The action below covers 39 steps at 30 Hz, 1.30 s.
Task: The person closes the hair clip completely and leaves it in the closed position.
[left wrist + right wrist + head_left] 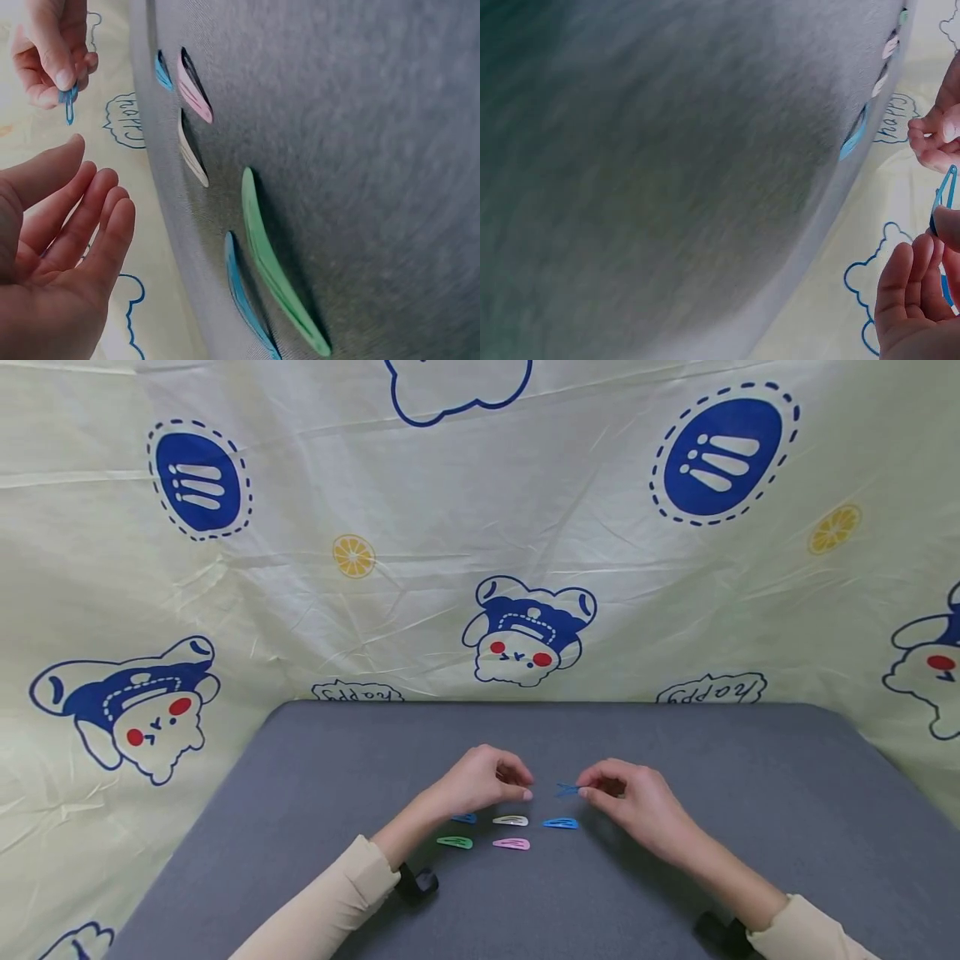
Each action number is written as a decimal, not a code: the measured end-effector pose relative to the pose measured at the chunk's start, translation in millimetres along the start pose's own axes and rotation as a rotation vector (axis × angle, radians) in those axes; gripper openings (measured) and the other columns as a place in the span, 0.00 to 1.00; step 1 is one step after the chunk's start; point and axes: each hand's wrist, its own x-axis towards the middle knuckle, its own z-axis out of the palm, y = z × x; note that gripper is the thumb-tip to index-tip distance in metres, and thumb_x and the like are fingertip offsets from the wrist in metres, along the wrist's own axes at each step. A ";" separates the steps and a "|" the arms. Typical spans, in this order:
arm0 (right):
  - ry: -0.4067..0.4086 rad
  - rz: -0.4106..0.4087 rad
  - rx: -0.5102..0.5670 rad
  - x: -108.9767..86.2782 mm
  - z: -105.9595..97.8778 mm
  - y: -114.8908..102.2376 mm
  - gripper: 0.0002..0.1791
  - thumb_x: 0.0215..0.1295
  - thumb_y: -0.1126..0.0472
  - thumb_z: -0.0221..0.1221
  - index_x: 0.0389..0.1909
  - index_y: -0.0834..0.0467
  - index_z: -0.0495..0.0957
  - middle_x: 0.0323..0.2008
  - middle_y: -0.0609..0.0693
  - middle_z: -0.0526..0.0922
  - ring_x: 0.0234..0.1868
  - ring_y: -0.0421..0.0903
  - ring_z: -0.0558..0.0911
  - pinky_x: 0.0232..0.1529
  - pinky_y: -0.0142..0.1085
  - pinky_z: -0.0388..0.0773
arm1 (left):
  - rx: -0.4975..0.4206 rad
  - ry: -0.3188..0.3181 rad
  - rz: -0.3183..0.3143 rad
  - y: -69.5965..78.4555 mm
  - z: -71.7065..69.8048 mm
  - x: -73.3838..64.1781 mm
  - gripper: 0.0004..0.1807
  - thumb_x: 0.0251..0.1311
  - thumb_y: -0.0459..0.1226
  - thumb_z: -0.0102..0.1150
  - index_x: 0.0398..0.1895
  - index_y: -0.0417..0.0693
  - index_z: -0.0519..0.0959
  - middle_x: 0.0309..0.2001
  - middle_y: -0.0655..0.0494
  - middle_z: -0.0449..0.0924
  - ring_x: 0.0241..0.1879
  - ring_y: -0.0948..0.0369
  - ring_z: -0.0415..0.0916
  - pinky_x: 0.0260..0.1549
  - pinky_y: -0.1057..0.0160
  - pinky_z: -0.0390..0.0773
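My right hand (pixel 633 797) pinches a blue snap hair clip (pixel 567 790) by one end, above the grey table. In the head view the clip's parts are splayed into a narrow V, pointing at my left hand (pixel 487 777). That hand holds nothing; its fingers are loosely bent, with the thumb apart from them in the left wrist view. Below the hands lie a blue clip (pixel 560 823), a cream clip (pixel 511 820), a pink clip (pixel 512 843) and a green clip (pixel 454 842). Another blue clip (pixel 464 818) is partly covered by my left forearm.
The grey table (pixel 600 893) has rounded far corners. Behind it hangs a pale curtain (pixel 420 635) printed with cartoon figures and orange slices. A black strap (pixel 416 885) is on my left wrist, and another dark strap (pixel 723 935) is by the right sleeve.
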 end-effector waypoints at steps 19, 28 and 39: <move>0.084 -0.086 0.033 -5.9 10.9 -31.9 0.07 0.63 0.63 0.67 0.37 0.48 0.83 0.32 0.38 0.80 0.33 0.40 0.78 0.34 0.34 0.77 | 0.012 0.165 0.077 15.3 -6.9 -40.3 0.10 0.60 0.38 0.69 0.44 0.50 0.85 0.41 0.57 0.83 0.41 0.65 0.76 0.45 0.64 0.78; 0.123 -0.113 0.015 -14.5 10.2 -48.7 0.10 0.60 0.65 0.68 0.35 0.45 0.83 0.31 0.36 0.79 0.30 0.38 0.77 0.29 0.32 0.76 | -0.002 0.229 0.127 24.5 -7.4 -54.9 0.09 0.58 0.36 0.69 0.42 0.52 0.86 0.39 0.69 0.80 0.44 0.55 0.79 0.48 0.57 0.78; 0.146 -0.110 -0.005 -24.7 10.1 -72.1 0.11 0.59 0.66 0.69 0.34 0.46 0.83 0.31 0.35 0.78 0.31 0.37 0.76 0.30 0.31 0.77 | 0.011 0.251 0.148 35.7 -9.2 -72.9 0.08 0.58 0.36 0.69 0.42 0.55 0.85 0.39 0.70 0.80 0.42 0.63 0.77 0.46 0.61 0.78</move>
